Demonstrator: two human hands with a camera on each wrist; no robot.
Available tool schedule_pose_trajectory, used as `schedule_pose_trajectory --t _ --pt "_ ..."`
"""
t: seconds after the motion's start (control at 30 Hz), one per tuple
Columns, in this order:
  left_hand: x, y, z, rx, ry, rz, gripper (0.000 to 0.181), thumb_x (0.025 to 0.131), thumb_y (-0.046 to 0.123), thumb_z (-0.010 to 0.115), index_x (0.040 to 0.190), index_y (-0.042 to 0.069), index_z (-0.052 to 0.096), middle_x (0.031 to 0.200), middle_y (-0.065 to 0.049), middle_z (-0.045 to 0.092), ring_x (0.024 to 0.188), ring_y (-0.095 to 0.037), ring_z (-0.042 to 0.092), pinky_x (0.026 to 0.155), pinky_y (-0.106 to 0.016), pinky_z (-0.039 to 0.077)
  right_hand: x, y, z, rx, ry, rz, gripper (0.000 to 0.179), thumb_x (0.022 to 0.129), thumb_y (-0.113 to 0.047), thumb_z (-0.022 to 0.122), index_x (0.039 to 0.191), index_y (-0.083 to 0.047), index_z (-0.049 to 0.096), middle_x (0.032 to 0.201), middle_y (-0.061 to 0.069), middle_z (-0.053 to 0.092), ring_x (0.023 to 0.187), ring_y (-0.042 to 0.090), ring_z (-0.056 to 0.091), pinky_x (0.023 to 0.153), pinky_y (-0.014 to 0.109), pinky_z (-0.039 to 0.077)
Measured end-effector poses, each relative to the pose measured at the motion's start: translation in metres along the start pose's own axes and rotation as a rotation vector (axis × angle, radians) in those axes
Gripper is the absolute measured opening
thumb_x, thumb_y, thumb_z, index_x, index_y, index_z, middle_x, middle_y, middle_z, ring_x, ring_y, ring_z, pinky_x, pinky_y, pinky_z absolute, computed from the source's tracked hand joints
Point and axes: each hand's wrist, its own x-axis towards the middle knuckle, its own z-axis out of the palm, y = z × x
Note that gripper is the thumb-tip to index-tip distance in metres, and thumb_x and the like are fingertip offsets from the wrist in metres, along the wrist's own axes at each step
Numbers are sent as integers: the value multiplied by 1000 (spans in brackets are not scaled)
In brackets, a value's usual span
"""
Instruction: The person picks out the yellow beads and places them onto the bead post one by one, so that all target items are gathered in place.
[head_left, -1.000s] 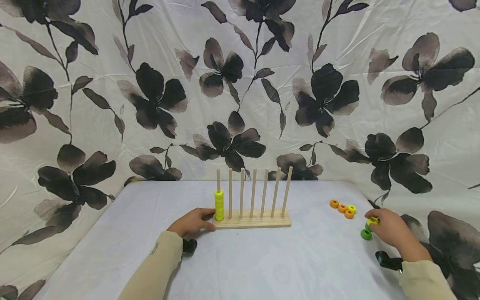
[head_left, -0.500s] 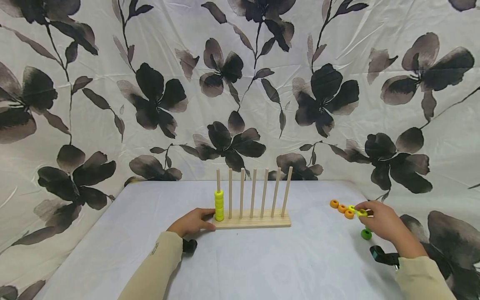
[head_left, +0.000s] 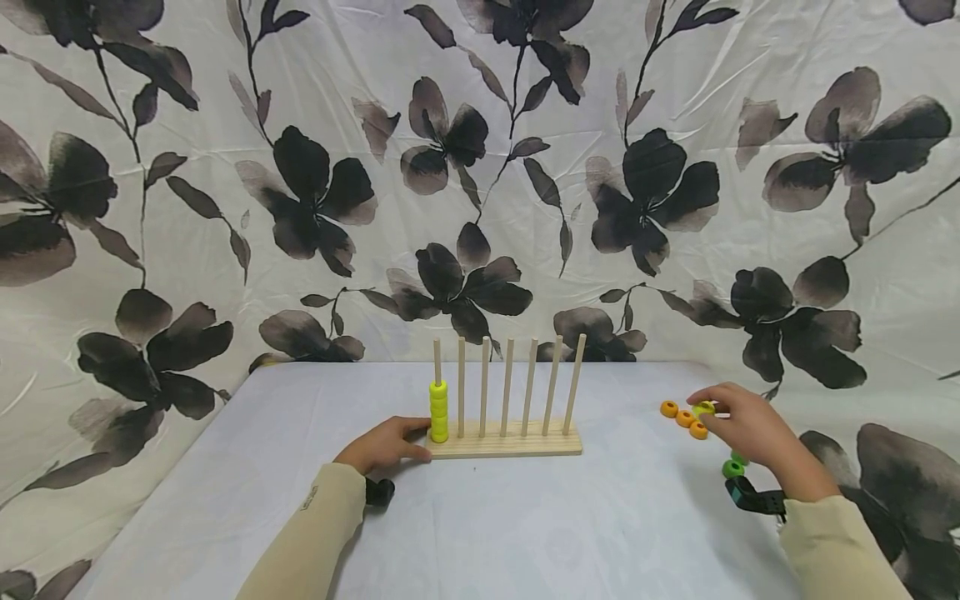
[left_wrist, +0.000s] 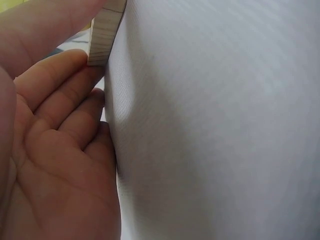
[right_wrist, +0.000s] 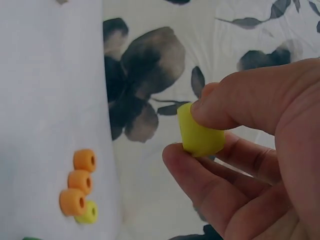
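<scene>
A wooden peg stand with a row of upright pegs stands on the white table. Several yellow beads are stacked on its leftmost peg; the other pegs are bare. My left hand grips the left end of the base, thumb in front and fingers behind. Over at the right, my right hand pinches a yellow bead between thumb and fingers, raised above the table. Below it lie three orange beads and another yellow bead, which the held one overlaps in the head view.
Green beads lie under the right wrist, partly hidden by the hand and its black wrist camera. A floral cloth hangs behind the white table and runs along its right edge.
My right hand has moved left and slightly back with the yellow bead, from beside the green beads to over the orange ones. The left hand and the peg stand keep their place.
</scene>
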Motion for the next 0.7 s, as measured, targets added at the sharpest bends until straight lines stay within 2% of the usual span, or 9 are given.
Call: schedule_pose_trajectory --t 0.2,0.43,0.7 --pt "-1 1 0 7 2 -2 80 73 41 83 142 17 51 149 -8 46 143 -36 34 115 -59 27 8 -14 -2 22 12 -58 28 92 -12 56 117 -7 66 128 22 56 110 47 59 83 49 58" --pt "-1 2 -1 11 -2 -7 80 73 41 83 142 19 51 149 -8 47 143 -36 34 115 -59 27 19 -29 -6 19 23 -152 30 91 -9 51 117 -9 66 129 18 57 112 44 60 90 54 54" --pt "0 -1 0 9 -2 -8 80 72 41 83 142 20 51 149 -7 47 142 -35 34 114 -60 27 31 -54 -12 -11 -5 -205 33 92 -6 47 120 -8 65 128 18 59 113 40 60 92 52 53"
